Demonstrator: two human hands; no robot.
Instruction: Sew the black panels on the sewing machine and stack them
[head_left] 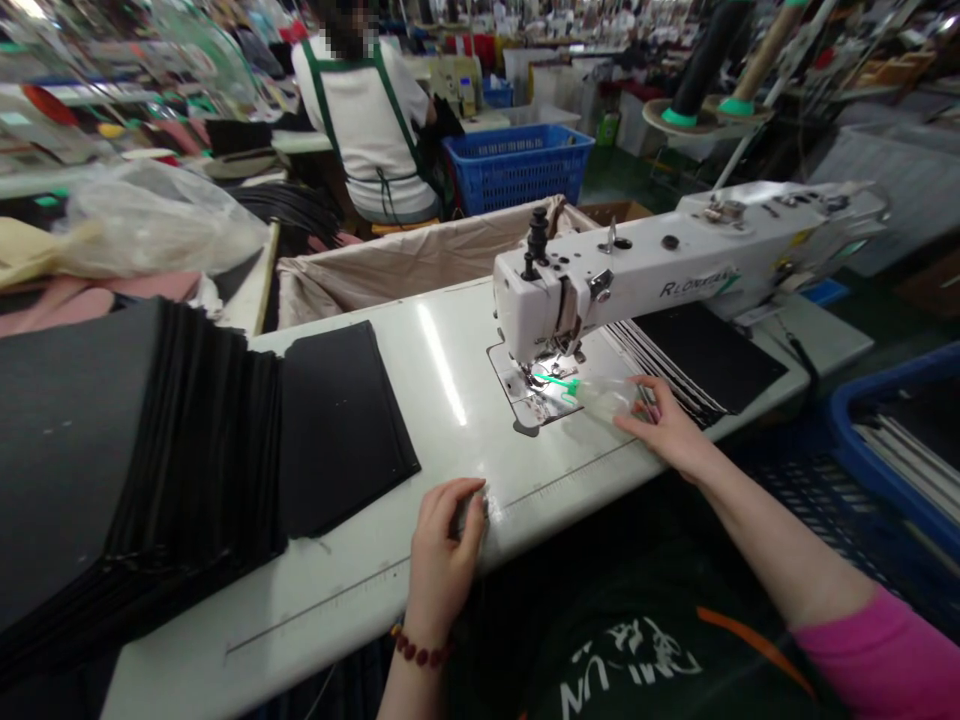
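Note:
A clear squeeze bottle (609,397) with a green nozzle is in my right hand (664,428), its fingers closed around the base. The bottle lies nearly flat, and its thin tip reaches under the head of a white sewing machine (637,285), at the metal needle plate (544,405). My left hand (444,535) is over the front edge of the table (337,610), fingers and thumb curled towards each other. A small greyish thing shows at those fingertips, too unclear to name. Left of the machine lies a stack of black panels (337,430).
A taller pile of black panels (67,440) stands at far left. More dark panels (705,355) lie beneath the machine arm. A fabric-lined bin (397,265) sits behind the table. Blue crates (517,170) stand beyond, near a seated person (367,120); another blue crate (862,420) is at right.

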